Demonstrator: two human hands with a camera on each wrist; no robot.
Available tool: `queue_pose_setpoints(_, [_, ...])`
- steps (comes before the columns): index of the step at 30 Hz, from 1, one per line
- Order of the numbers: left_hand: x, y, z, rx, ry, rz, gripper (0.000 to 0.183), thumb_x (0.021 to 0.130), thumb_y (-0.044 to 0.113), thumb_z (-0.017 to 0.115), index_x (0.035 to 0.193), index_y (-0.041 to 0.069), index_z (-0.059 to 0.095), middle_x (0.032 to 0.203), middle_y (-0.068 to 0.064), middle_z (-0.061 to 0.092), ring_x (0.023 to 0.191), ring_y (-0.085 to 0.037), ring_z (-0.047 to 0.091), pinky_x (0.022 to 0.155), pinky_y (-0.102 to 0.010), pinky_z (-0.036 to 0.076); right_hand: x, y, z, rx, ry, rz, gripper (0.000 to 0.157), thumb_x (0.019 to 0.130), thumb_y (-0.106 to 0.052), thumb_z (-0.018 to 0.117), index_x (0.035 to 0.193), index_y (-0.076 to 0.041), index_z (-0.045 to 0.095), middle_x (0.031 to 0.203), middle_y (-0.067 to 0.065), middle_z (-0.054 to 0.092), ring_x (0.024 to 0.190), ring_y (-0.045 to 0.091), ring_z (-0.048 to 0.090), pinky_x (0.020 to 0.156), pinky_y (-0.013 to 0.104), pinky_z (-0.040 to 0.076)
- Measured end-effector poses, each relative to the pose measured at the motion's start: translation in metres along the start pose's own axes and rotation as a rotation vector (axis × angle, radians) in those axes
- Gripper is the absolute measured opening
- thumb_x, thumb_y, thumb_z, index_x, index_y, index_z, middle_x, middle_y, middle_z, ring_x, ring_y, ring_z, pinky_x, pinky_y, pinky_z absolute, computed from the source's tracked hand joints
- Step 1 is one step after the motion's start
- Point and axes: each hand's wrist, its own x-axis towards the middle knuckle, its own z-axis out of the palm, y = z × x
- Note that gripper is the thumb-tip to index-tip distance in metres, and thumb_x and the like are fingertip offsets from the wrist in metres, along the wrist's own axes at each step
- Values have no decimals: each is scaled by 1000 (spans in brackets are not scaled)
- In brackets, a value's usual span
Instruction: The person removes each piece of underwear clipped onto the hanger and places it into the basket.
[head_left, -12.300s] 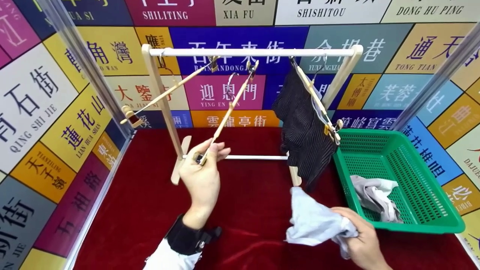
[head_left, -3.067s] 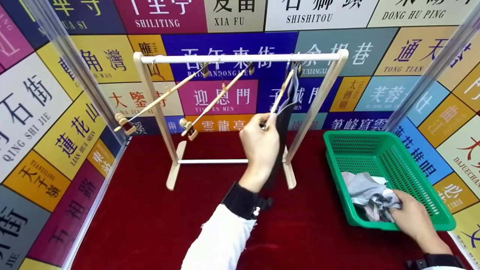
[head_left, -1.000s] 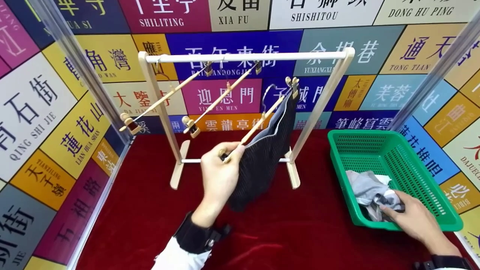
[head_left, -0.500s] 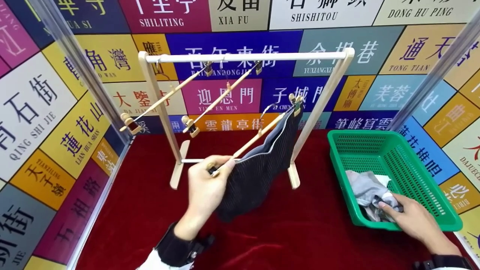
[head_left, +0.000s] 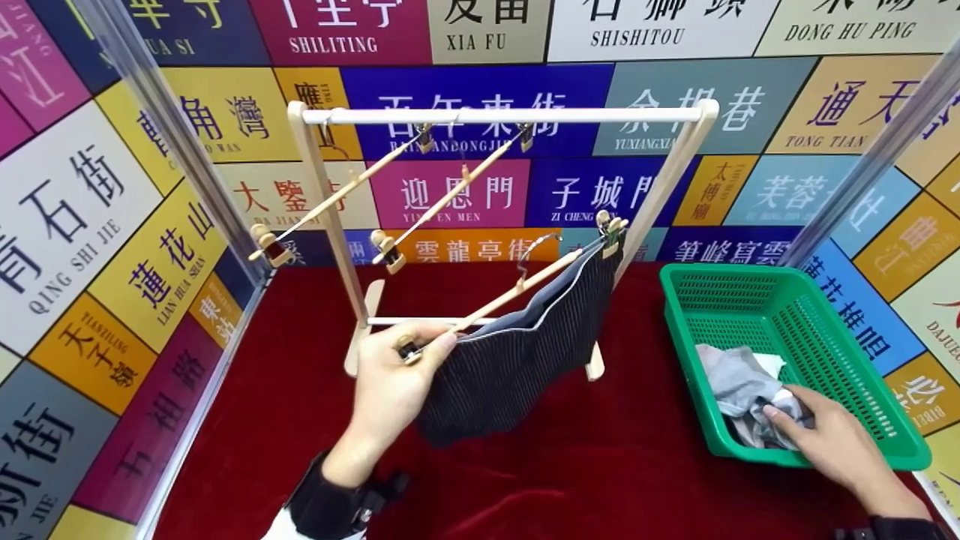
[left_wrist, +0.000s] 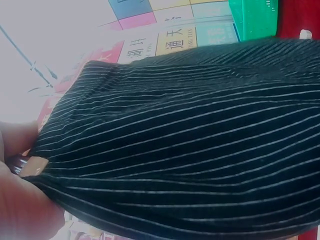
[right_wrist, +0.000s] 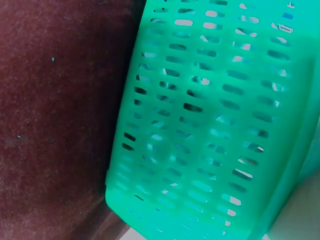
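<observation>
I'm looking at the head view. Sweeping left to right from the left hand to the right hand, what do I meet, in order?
Left hand → dark striped garment → green basket's left wall → grey cloth → right hand.

Left grip [head_left: 390, 379] holds hanger [head_left: 501, 302] with dark garment [head_left: 517, 371]

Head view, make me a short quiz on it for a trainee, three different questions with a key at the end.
1. Which hand grips the hanger with the striped garment?
2. How many bare hangers hang on the rack?
3. True or false: the right hand holds gray cloth in the basket.

Key:
1. The left hand.
2. Two.
3. True.
</observation>
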Motion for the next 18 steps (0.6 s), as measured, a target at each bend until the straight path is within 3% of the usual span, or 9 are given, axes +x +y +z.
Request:
queue_pose_setpoints(9, [-6, -2, -10, 30, -19, -36, 7, 87, -5, 81, 91, 0, 81, 87, 0, 78, 79, -9, 68, 71, -18, 54, 2, -21, -7, 47, 58, -49, 67, 104, -38, 66, 146, 11, 47, 145, 43, 44, 129, 64, 41, 96, 78, 37])
queue_pose_setpoints(13, [-8, -3, -14, 12, -28, -68, 9, 86, -7, 80, 91, 0, 81, 85, 0, 78, 76, -7, 66, 68, -18, 53, 0, -33, -12, 59, 98, -82, 65, 103, -34, 68, 148, 9, 46, 146, 42, 44, 131, 64, 39, 97, 81, 33])
queue_pose_setpoints(18, [-7, -2, -18, 14, -46, -56, 9, 86, -8, 80, 90, 1, 81, 85, -1, 78, 75, -8, 66, 67, -18, 53, -4, -49, -17, 63, 127, -108, 64, 102, -31, 70, 150, 5, 46, 149, 38, 44, 132, 62, 39, 95, 81, 34])
